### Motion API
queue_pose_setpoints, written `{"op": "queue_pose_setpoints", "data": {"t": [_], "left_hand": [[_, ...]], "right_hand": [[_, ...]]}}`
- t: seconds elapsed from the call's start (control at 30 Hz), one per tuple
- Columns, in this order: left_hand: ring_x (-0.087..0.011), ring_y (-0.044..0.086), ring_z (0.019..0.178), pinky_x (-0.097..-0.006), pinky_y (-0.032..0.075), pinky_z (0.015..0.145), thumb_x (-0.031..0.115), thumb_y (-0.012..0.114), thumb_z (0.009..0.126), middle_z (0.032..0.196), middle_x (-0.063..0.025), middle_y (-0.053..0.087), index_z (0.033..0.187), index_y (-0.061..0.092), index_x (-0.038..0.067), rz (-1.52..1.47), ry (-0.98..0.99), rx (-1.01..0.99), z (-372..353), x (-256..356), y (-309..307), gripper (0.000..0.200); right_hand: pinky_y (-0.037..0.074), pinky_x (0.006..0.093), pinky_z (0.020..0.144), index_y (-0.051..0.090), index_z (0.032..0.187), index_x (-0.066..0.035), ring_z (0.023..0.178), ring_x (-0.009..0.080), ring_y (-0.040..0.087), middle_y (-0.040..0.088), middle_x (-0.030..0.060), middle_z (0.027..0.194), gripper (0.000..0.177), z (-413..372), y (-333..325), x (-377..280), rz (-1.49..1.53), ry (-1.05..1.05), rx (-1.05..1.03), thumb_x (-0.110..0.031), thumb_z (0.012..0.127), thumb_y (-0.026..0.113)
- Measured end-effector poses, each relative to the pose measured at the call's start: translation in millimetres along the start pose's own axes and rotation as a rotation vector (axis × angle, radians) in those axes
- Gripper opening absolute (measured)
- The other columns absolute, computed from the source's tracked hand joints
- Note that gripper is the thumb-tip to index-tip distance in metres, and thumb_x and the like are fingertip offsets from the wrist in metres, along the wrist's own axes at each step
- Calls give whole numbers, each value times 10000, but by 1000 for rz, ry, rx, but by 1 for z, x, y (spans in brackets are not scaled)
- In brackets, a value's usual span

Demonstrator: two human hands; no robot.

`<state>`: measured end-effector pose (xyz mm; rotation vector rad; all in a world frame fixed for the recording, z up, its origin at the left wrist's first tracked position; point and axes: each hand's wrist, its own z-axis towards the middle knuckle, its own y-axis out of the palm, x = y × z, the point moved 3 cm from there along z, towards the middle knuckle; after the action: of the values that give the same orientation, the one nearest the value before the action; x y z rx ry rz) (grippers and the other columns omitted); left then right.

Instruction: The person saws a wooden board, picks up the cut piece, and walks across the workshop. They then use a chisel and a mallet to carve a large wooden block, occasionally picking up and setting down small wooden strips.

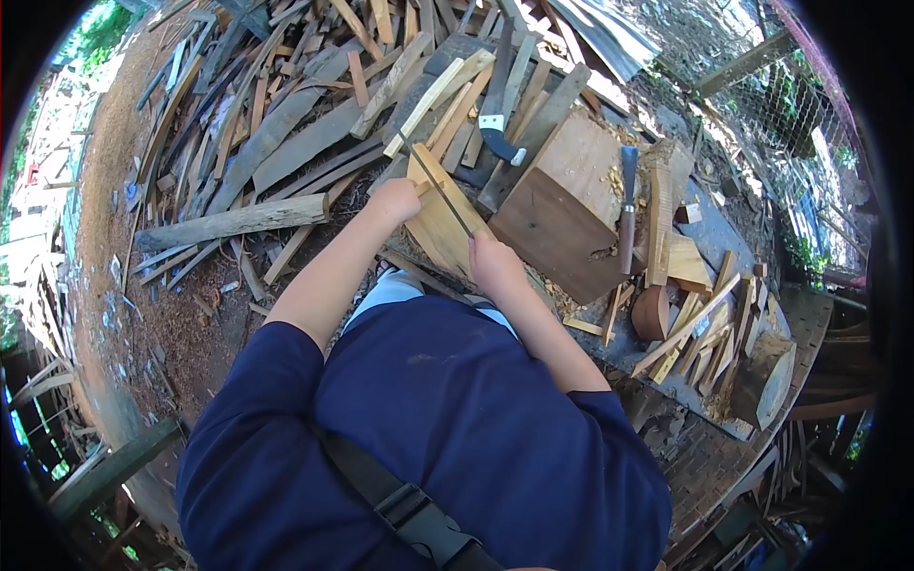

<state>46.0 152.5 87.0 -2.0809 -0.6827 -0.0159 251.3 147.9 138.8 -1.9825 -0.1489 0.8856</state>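
As dark tool crosses pale board, I see left grip clamped on board's left edge, likely steadying it; right grip closed round tool's near end.

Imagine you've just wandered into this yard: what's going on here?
Someone is working on a pale board. The left hand is at its left edge, its exact grip hard to make out. The right hand holds a thin dark tool lying across it; file or saw, I can't tell. What looks like a chisel lies to the right, and wood scraps are heaped ahead.
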Motion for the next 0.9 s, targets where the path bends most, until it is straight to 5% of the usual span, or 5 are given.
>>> {"op": "queue_pose_setpoints", "data": {"t": [0.37, 0.47, 0.9], "left_hand": [[-305, 603, 855, -384, 479, 751, 110, 480, 735, 901, -176, 620, 879, 628, 31, 4, 15, 77, -18, 15, 6, 221], [-297, 609, 847, -379, 485, 734, 113, 481, 742, 898, -166, 625, 866, 633, 29, 15, 29, 98, -28, 23, 8, 214], [-302, 614, 831, -381, 493, 711, 108, 485, 718, 874, -175, 629, 813, 661, 30, -3, 14, 135, -21, 21, 16, 214]], "right_hand": [[490, 431, 628, 523, 824, 14, 696, 344, 617, 606, 216, 710, 139, 8, 0, -6, -128, 44, -58, -93, 792, 439], [477, 451, 659, 560, 822, 28, 720, 370, 601, 599, 247, 763, 278, 23, 3, -12, -111, 21, -47, -188, 869, 392], [464, 465, 690, 543, 805, 24, 770, 387, 589, 591, 254, 779, 239, 25, -1, -14, -149, 57, -19, -148, 842, 381]]}}
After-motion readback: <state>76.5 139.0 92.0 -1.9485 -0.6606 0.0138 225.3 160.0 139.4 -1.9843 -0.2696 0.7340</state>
